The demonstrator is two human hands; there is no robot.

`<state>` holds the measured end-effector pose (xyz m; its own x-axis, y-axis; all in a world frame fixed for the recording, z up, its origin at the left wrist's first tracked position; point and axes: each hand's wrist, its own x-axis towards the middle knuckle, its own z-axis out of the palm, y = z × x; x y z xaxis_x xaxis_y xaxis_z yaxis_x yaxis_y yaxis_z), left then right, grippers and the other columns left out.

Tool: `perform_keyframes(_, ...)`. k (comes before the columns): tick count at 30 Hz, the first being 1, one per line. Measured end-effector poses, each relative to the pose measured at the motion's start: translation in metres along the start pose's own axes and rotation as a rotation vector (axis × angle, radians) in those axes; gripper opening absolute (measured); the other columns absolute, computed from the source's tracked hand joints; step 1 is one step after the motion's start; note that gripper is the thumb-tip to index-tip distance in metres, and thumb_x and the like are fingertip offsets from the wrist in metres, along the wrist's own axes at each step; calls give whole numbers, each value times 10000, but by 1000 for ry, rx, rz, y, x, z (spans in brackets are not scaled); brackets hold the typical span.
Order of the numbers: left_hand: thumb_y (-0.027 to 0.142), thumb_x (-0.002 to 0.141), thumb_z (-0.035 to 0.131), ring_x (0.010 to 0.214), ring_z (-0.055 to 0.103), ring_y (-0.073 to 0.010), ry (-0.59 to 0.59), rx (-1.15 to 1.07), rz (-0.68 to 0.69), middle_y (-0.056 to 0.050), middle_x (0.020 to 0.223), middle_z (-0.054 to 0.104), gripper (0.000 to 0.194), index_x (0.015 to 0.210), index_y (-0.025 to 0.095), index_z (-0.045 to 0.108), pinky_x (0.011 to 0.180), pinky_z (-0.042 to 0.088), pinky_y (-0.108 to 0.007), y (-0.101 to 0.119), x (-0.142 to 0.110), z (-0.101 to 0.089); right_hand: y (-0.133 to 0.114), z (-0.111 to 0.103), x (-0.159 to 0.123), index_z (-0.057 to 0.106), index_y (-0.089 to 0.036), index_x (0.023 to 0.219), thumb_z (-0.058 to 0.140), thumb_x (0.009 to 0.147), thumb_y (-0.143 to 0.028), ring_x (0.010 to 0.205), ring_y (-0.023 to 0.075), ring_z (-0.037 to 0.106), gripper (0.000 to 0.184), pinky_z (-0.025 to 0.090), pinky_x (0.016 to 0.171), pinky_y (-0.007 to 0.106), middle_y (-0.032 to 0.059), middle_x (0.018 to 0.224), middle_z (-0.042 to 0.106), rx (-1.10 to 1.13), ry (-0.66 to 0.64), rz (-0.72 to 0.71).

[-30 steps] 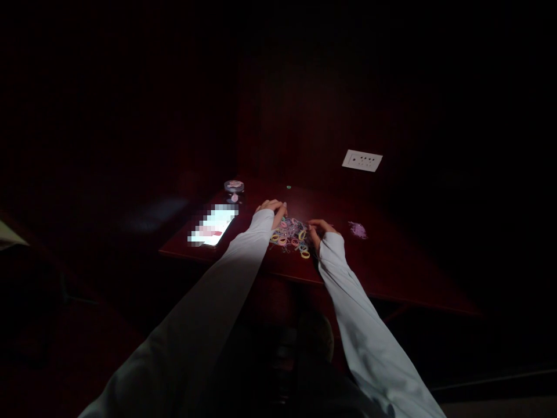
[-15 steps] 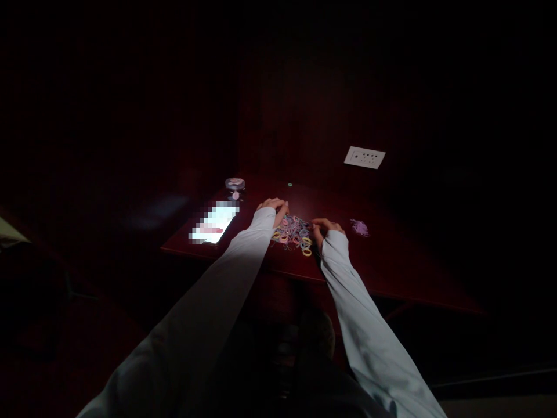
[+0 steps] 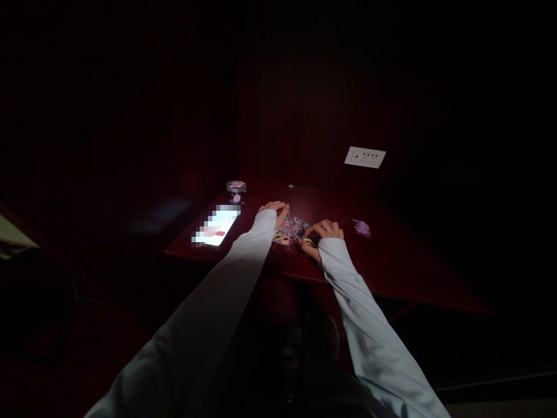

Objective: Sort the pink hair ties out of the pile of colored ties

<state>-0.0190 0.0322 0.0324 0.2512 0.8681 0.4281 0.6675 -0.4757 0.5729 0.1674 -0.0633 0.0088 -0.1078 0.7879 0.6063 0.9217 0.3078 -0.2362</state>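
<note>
Left fingers [image 3: 282, 207], right fingers [image 3: 310, 250], colourful bands [image 3: 292, 227] heaped between

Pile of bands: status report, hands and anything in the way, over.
Left hand at pile, left side. Right hand at right side. Both grips unclear. Multicoloured pile partly hidden by hands.

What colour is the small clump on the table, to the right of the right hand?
Light purple; the small clump shows in the head view.
</note>
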Motion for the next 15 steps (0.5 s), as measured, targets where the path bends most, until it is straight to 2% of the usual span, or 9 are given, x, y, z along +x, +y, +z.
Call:
perform_keyframes(8, 261, 1052, 456, 986, 684, -196, 7, -4, 6, -44, 1019, 777, 372, 839, 199, 754, 947, 464, -315, 2, -3, -2, 9, 5, 1, 803, -270, 902, 710, 880, -416, 1045, 291, 525, 175, 379, 913, 404, 73, 1007, 713, 60, -125, 55)
perform_keyframes(11, 254, 1036, 484, 964, 687, -193, -4, -13, 28, -39, 1000, 781, 346, 835, 205, 761, 929, 469, -307, -1, 0, 1, 14, 5, 2, 809, -269, 860, 692, 893, -439, 1025, 289, 527, 209, 393, 912, 414, 79, 981, 719, 129, -124, 65)
perform_keyframes(15, 233, 1009, 512, 932, 686, -186, -3, -10, 65, -39, 957, 776, 319, 811, 202, 759, 904, 478, -299, -5, 1, 9, 14, 4, 1, 820, -263, 870, 671, 915, -508, 1009, 283, 551, 290, 425, 931, 422, 78, 883, 725, 260, -59, 82)
